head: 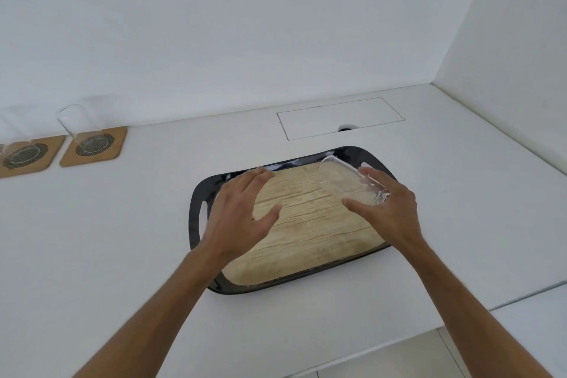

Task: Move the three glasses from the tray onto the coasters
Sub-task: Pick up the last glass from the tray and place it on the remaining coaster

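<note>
Glass (346, 182) tilted, seemingly within right hand (388, 209)

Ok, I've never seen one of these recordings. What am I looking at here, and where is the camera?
There is no machine: the camera sits on a person's head, looking down at their bare hands over a white counter. A black tray with a wood-look base lies in front. The right hand holds a clear glass, tilted, above the tray. The left hand hovers open, holding nothing. Far left, two glasses already stand on cork coasters; one is cut off by the frame edge.
</note>
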The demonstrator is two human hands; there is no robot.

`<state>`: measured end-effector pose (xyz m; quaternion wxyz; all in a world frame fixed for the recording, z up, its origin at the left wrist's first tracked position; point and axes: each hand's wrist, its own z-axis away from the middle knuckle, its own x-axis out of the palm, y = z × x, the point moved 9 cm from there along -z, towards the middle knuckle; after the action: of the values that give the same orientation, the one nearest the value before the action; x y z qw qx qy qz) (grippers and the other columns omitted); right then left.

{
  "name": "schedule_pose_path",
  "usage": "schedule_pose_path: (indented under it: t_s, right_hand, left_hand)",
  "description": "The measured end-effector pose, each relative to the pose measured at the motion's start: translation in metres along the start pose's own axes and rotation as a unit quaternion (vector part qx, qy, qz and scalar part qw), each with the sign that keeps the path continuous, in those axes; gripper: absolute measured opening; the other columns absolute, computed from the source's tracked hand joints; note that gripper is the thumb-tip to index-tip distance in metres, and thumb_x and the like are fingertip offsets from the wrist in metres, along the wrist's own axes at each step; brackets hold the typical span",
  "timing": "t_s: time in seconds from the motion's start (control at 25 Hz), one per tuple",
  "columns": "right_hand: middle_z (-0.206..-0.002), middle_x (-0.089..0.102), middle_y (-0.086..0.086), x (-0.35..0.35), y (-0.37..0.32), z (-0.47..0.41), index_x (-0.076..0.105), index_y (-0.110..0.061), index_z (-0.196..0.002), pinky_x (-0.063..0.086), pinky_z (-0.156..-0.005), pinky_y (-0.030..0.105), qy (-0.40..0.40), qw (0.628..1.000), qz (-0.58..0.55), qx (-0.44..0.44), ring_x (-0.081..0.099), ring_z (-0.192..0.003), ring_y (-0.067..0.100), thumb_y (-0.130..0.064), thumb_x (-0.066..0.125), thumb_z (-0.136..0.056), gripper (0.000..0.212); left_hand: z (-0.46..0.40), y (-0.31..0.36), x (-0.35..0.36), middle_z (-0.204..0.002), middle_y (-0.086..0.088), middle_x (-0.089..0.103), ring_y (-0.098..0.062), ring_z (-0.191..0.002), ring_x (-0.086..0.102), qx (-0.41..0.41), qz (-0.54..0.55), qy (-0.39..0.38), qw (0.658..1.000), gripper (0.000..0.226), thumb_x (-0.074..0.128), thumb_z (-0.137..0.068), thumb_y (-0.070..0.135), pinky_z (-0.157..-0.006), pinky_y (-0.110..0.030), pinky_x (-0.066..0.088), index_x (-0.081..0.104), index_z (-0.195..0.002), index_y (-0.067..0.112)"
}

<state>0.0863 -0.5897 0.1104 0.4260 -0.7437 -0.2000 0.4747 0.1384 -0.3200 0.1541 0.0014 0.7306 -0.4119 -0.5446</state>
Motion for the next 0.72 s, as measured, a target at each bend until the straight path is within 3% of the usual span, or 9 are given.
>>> schedule_pose_path:
  t_s: [0.08,0.2,0.32,0.48,0.6,0.72]
  right_hand:
    - [-0.107,0.070,-0.024,0.006,-0.017,0.010,0.065,-0.042,-0.114,0.043,-0.085,0.007,-0.032,0.999,-0.020,-0.016,0.065,-0.103,-0.004,-0.035,0.092,-0.059,0.062]
    - [-0.105,0.070,-0.022,0.017,-0.046,0.024,0.059,-0.039,-0.112,0.042,-0.078,0.009,-0.070,0.995,-0.048,-0.043,0.063,-0.099,-0.006,-0.031,0.094,-0.057,0.066]
    - [-0.099,0.072,-0.022,0.030,-0.076,0.037,0.053,-0.039,-0.112,0.041,-0.078,0.004,-0.092,0.990,-0.077,-0.067,0.061,-0.102,-0.005,-0.032,0.095,-0.057,0.070]
    - [-0.102,0.070,-0.021,0.044,-0.112,0.048,0.048,-0.039,-0.114,0.043,-0.087,0.020,-0.085,0.986,-0.123,-0.079,0.061,-0.104,0.001,-0.038,0.091,-0.053,0.074]
    - [-0.104,0.070,-0.016,0.063,-0.135,0.054,0.049,-0.040,-0.116,0.047,-0.086,0.017,-0.082,0.980,-0.167,-0.074,0.064,-0.105,0.003,-0.038,0.092,-0.052,0.077]
    - [-0.109,0.073,-0.019,0.089,-0.159,0.062,0.051,-0.039,-0.122,0.052,-0.088,0.021,-0.092,0.971,-0.205,-0.083,0.068,-0.105,0.003,-0.037,0.094,-0.055,0.080]
  left_hand:
    - [-0.008,0.019,0.001,-0.146,0.003,0.047,-0.015,-0.133,0.040,0.060,-0.038,-0.016,0.997,0.063,0.063,-0.084,0.044,-0.111,-0.030,0.025,0.044,-0.139,0.023]
    - [-0.011,0.035,0.013,-0.159,0.003,0.027,-0.016,-0.145,0.022,0.127,-0.086,-0.089,0.984,0.084,0.059,-0.080,0.057,-0.120,-0.036,0.013,0.024,-0.150,0.028]
    - [-0.008,0.035,0.013,-0.155,0.002,0.034,-0.016,-0.144,0.026,0.140,-0.082,-0.107,0.981,0.087,0.060,-0.079,0.059,-0.120,-0.032,0.007,0.022,-0.150,0.027]
    - [-0.001,0.020,-0.018,-0.132,0.003,0.061,-0.019,-0.117,0.057,0.108,-0.059,-0.026,0.992,0.073,0.060,-0.077,0.058,-0.105,-0.034,0.036,0.040,-0.139,0.024]
    - [0.010,-0.001,-0.042,-0.122,0.007,0.067,-0.016,-0.107,0.063,0.054,0.000,0.011,0.998,0.073,0.063,-0.072,0.062,-0.089,-0.033,0.048,0.045,-0.133,0.026]
    - [0.020,-0.028,-0.060,-0.116,0.009,0.070,-0.009,-0.103,0.065,0.003,0.090,0.015,0.996,0.074,0.069,-0.068,0.064,-0.089,-0.032,0.053,0.051,-0.128,0.024]
